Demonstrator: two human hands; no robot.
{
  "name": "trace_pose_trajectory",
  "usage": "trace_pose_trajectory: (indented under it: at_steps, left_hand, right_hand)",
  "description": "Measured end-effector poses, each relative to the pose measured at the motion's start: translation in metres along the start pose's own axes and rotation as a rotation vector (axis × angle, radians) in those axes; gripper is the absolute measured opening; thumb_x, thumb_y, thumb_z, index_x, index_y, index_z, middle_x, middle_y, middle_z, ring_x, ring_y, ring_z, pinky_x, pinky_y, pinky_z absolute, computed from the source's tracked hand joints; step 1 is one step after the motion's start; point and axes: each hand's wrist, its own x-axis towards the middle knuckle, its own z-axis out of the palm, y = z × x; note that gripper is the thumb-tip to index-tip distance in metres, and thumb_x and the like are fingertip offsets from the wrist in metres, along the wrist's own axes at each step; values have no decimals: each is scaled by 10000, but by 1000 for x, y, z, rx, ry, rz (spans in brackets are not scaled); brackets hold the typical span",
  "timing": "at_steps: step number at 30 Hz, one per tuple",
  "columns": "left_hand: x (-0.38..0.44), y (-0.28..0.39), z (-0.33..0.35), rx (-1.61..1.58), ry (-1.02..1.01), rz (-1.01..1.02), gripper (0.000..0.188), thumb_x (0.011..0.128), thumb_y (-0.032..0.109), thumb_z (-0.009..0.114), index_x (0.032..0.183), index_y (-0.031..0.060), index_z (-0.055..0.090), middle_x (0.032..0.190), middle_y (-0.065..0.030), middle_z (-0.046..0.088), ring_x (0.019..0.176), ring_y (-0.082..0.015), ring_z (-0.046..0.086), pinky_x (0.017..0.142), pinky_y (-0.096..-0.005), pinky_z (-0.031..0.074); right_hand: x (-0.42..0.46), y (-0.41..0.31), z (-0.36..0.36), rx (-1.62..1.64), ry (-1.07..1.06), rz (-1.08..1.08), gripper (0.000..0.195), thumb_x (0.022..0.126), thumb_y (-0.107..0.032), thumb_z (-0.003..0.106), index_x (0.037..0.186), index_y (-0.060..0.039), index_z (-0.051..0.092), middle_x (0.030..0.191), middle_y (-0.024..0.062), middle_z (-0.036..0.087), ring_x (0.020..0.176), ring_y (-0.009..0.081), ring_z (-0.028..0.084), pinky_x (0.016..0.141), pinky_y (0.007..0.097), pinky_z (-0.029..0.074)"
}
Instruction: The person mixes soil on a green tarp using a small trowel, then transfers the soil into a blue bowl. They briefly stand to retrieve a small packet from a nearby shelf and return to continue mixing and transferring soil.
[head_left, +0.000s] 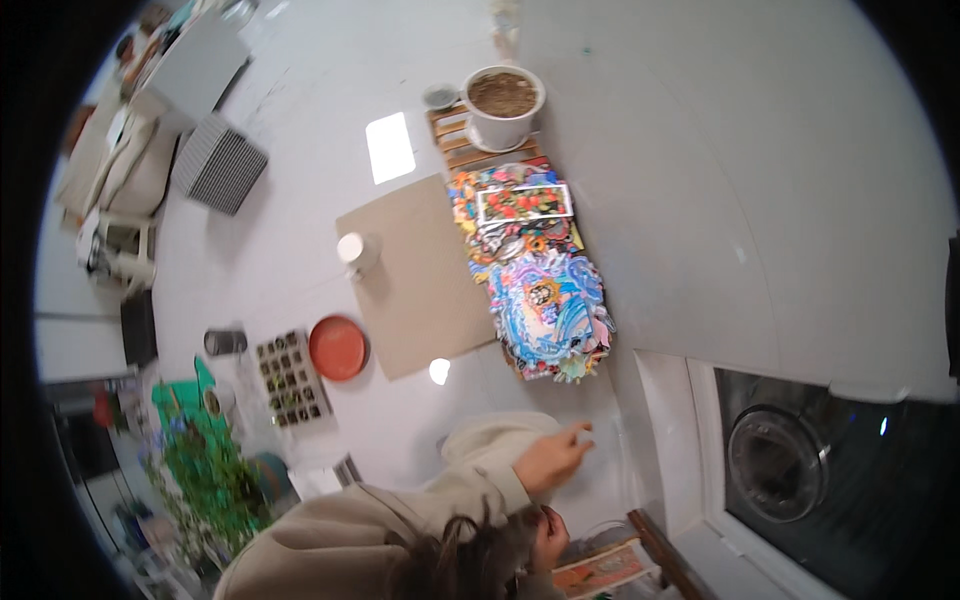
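Beige sleeves cover my arms at the bottom of the view. My left hand (553, 459) is raised at the lower middle, its fingers loosely bent and apart, with nothing visible in it. Below it, my right hand (551, 538) has curled fingers; dark hair (465, 555) partly covers it, and whether it holds anything is unclear. The nearest thing ahead is a pile of colourful cut-out pictures (547, 307), its top piece mostly blue. Farther along lies a white-bordered picture of red shapes and leaves (525, 204). An orange picture (607, 571) is by my right hand.
A cardboard sheet (427, 285) bears a white cylindrical object (356, 251). Past the pile, a white pot of soil (504, 105) stands on a slatted wooden bench (457, 142). Leftward are a red saucer (337, 347), a seedling tray (292, 379) and leafy plants (210, 465). A window (780, 465) is right.
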Motion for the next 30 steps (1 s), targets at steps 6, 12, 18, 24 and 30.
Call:
trace_pose_trajectory:
  at_steps: [6,12,18,24,30]
  left_hand:
    - [-16,-20,-54,242,212,-105,318,784,194,637,1068,51,632,1194,-148,542,798,-344,615,724,-474,492]
    - [-79,-3,-131,-72,-666,-776,469,799,406,661,1127,72,632,995,-160,639,823,-291,628,774,-454,490]
    - [-338,58,-127,-397,-584,-954,555,809,458,653,1213,84,576,936,-147,649,812,-252,624,766,-410,499]
    - [-546,45,-147,-285,191,-1398,645,819,510,645,1298,96,520,878,-134,659,801,-212,619,758,-367,508]
    - [-413,238,-359,-598,914,-811,897,885,243,649,1496,226,-8,1376,-259,354,1055,-325,565,922,-448,455]
  right_hand:
    - [-1,-125,-16,-142,-256,34,233,932,-102,525,1039,96,588,908,158,664,784,210,663,732,295,523]
    - [-67,-264,-68,-260,-407,-89,226,927,-116,543,1044,67,608,894,132,668,802,179,668,732,274,527]
    - [-153,-328,-100,-480,-515,-93,209,901,-92,545,1017,55,638,862,128,679,751,179,661,698,276,535]
    - [-164,-379,-19,-843,-759,-537,207,867,-127,601,1007,19,646,841,139,683,741,214,668,702,324,527]
    - [-209,-441,111,-984,-990,-942,271,851,-142,617,1091,-18,601,860,152,669,762,258,660,706,355,515]
